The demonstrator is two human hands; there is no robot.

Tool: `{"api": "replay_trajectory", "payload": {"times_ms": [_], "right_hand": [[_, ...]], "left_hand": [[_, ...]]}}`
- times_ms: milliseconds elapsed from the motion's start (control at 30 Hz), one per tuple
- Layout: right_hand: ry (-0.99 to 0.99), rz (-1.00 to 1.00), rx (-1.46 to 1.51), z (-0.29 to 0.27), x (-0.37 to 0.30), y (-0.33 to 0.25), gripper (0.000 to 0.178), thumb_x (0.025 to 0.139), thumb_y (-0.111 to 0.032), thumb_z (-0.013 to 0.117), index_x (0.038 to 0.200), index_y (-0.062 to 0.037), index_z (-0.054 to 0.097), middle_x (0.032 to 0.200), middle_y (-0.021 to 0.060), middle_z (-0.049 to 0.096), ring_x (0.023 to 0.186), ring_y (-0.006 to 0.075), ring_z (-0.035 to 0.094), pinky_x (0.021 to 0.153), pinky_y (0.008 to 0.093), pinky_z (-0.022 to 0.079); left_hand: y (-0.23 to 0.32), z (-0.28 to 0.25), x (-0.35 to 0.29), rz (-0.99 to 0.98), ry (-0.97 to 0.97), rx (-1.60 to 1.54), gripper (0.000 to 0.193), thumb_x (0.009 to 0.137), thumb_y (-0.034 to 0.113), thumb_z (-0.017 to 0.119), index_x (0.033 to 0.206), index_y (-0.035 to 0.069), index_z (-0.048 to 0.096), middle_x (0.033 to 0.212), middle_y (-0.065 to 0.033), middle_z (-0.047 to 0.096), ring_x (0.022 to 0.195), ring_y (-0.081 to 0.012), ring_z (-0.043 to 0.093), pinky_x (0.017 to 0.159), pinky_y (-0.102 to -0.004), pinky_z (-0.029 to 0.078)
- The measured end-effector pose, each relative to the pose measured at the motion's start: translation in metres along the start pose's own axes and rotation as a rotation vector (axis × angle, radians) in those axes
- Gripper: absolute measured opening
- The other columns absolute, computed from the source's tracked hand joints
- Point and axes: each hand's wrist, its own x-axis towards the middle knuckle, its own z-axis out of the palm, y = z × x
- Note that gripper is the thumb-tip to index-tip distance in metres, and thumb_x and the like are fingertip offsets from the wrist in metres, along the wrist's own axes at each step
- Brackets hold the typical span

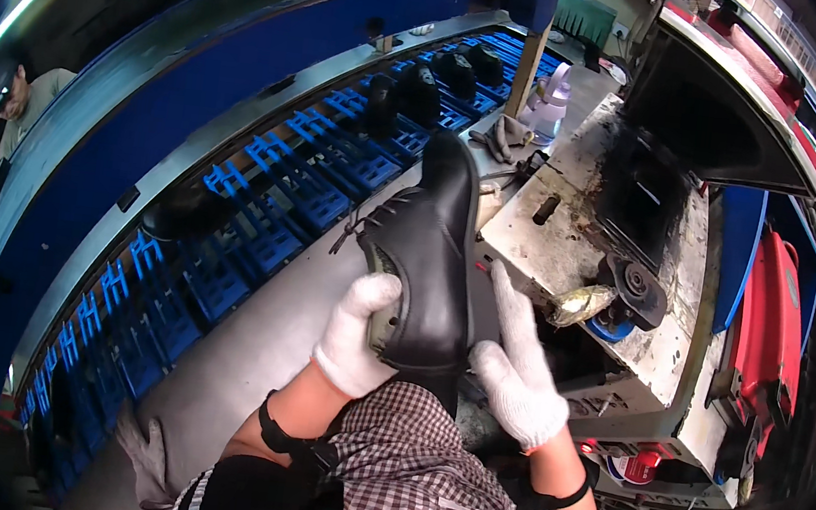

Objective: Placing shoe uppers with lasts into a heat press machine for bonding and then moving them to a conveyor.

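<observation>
A black leather lace-up shoe (432, 268) stands toe-up in front of my chest, its laces hanging off to the left. A pale green shoe last shows inside its opening. My left hand (362, 335), in a white knit glove, grips the shoe at the heel end, thumb over the opening's edge. My right hand (519, 368), gloved the same way, is beside the sole edge with fingers stretched out and thumb apart. Its thumb tip is close to the heel; whether it touches is hard to tell.
Left is a conveyor with blue racks (268, 158) carrying dark shoes (417, 90). A stained white machine (571, 233) with a round black part (634, 286) stands right. Beyond are a clear bottle (545, 110), grey gloves (504, 137) and a red part (771, 317). Another person (27, 106) is far left.
</observation>
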Motion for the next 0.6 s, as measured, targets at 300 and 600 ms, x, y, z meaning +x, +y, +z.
{"api": "replay_trajectory", "payload": {"times_ms": [300,600], "right_hand": [[0.962,-0.141,-0.713,-0.098,-0.082,0.067,0.034,0.095,0.008,0.052,0.127,0.0046,0.063,0.127,0.0187,0.06,0.119,0.0299,0.059,0.102,0.0413,0.049],[0.911,-0.004,-1.127,-0.105,-0.075,0.108,0.017,0.09,0.0,0.069,0.107,-0.002,0.07,0.107,0.015,0.069,0.099,0.0339,0.067,0.09,0.0419,0.052]], "left_hand": [[0.096,-0.085,0.106,0.173,0.536,0.358,0.02,0.084,0.015,0.072,0.1,0.004,0.068,0.087,-0.0084,0.07,0.077,-0.0234,0.072,0.077,-0.0369,0.06],[0.21,-0.227,0.225,0.598,0.877,1.472,0.071,0.082,0.02,0.073,0.147,0.006,0.049,0.132,-0.0227,0.062,0.121,-0.0383,0.062,0.101,-0.0458,0.051]]}}
